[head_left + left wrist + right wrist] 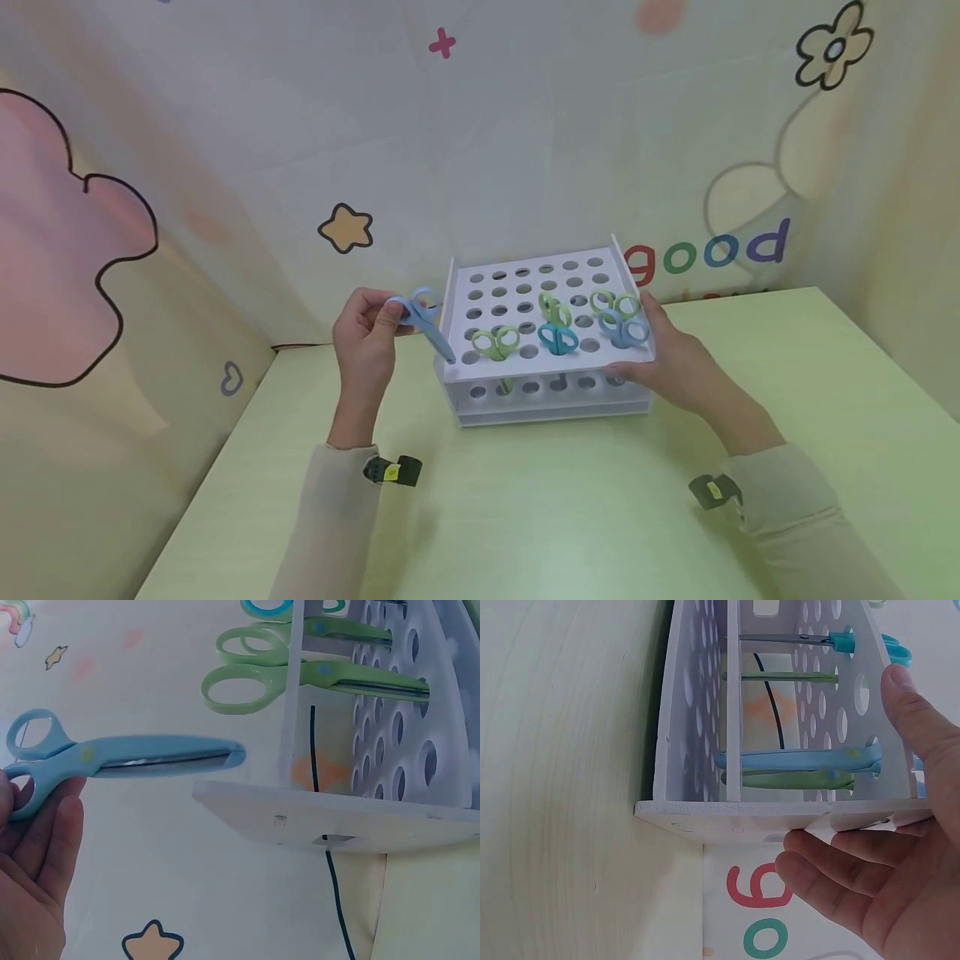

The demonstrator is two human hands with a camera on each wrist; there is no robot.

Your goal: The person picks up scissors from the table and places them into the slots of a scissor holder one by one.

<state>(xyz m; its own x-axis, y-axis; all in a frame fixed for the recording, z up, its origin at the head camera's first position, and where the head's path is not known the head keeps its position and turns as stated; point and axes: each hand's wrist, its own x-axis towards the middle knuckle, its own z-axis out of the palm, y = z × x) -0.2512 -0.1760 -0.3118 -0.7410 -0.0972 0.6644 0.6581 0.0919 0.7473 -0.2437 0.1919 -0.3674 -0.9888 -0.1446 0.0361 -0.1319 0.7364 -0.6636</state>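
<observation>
My left hand pinches light blue scissors by a finger loop. Their closed blades slant down toward the front left corner of a white rack with rows of round holes. In the left wrist view the tip of the blue scissors is apart from the rack. My right hand grips the rack's right side, thumb at the top plate's front edge and fingers against the outer side panel. Green scissors, teal scissors and light blue scissors stand handles up in holes.
More green scissors stand further back in the rack, with another green pair at its right side. Under the rack lies a pale green table. A printed cloth hangs behind it.
</observation>
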